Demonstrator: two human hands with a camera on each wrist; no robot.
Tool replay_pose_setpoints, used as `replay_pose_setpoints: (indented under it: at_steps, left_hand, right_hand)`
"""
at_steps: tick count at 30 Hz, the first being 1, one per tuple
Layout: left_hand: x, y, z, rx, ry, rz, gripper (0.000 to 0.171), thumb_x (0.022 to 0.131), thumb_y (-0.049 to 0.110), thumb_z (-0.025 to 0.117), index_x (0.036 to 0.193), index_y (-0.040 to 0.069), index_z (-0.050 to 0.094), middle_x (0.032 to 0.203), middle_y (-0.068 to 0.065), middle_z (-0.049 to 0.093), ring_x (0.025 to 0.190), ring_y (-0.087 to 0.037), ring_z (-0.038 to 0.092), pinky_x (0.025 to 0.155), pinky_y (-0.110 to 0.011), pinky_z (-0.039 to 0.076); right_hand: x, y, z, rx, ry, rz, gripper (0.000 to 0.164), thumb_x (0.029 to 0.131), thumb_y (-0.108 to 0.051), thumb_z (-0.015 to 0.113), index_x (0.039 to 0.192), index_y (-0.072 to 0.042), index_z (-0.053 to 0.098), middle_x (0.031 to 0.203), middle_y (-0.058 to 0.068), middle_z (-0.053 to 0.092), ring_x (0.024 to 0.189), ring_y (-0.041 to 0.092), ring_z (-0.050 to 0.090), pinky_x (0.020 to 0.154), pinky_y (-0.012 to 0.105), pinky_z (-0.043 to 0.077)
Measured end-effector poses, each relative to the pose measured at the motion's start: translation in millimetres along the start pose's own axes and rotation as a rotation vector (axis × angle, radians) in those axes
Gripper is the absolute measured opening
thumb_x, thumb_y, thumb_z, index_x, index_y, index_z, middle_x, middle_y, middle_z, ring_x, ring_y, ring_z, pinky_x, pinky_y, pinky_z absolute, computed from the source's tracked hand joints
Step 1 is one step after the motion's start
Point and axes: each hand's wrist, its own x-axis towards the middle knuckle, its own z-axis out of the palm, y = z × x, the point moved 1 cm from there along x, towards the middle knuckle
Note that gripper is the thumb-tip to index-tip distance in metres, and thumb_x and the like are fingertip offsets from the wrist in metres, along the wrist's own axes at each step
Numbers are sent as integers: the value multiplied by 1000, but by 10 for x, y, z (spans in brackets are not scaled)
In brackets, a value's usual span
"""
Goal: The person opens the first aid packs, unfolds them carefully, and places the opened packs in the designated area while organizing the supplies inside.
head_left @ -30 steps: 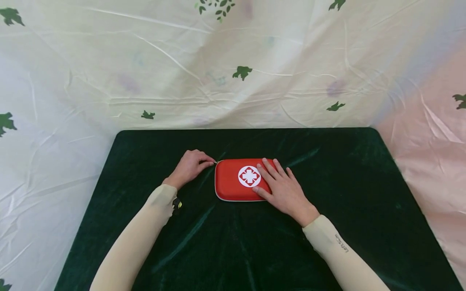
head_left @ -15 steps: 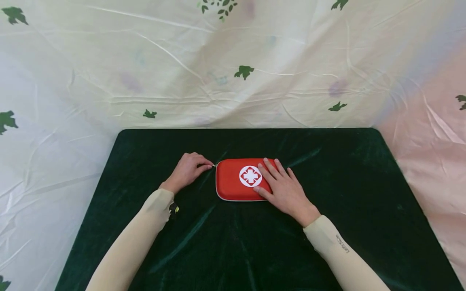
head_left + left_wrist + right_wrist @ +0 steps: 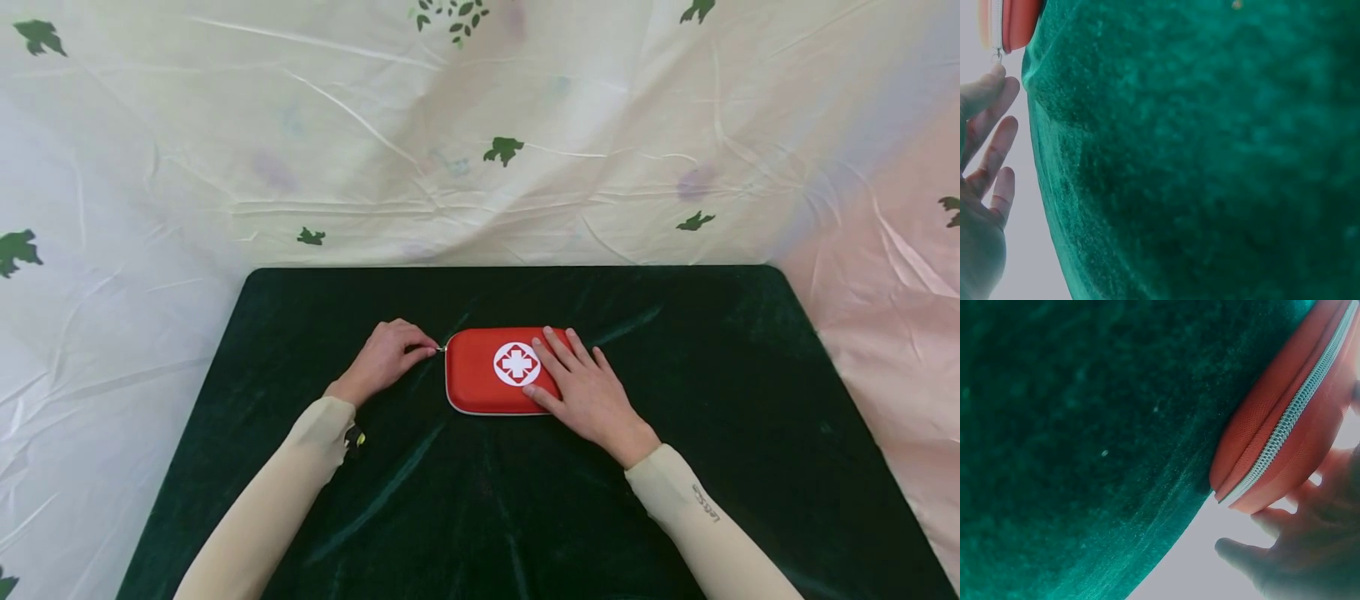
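A red zip-up first-aid case (image 3: 476,385) with a white cross emblem lies flat on the dark green tablecloth. At its left end, my left hand (image 3: 384,360) pinches the small metal zipper pull (image 3: 442,348) between thumb and forefinger. In the left wrist view the pull (image 3: 997,57) hangs at the end of the zip, with the other fingers spread loosely below. My right hand (image 3: 592,398) rests flat with fingers spread over the case's right part, covering some of the emblem's edge. The right wrist view shows closed silver zipper teeth (image 3: 1282,428) along the case's side.
Green velvet cloth (image 3: 420,517) covers the table, with creases running toward the front. A pale curtain (image 3: 360,150) with green leaf prints hangs behind the table's far edge and on both sides.
My left hand has drawn the zipper pull from the far left corner a short way nearer along the case's left end. The right hand and the case stay in place.
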Motion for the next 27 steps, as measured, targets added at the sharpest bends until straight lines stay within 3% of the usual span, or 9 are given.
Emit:
replay_pose_setpoints:
  at_steps: [13, 27]
  left_hand:
    - [-97, 78, 26, -18, -28, -89, 14, 97, 22, 75, 108, 15, 79, 105, 0, 76, 102, -21, 61, 94, -45, 46]
    - [-186, 136, 48, -39, -11, -117, 12, 95, 22, 78, 105, 15, 79, 101, 2, 76, 100, -19, 62, 95, -46, 48]
  right_hand:
    - [3, -14, 4, 5, 14, -3, 87, 98, -66, 52, 167, -25, 18, 175, 3, 8, 158, 38, 6, 120, 68, 18]
    - [8, -14, 11, 2, 6, 0, 86, 99, -68, 49, 167, -26, 18, 175, 2, 7, 158, 37, 4, 120, 68, 18]
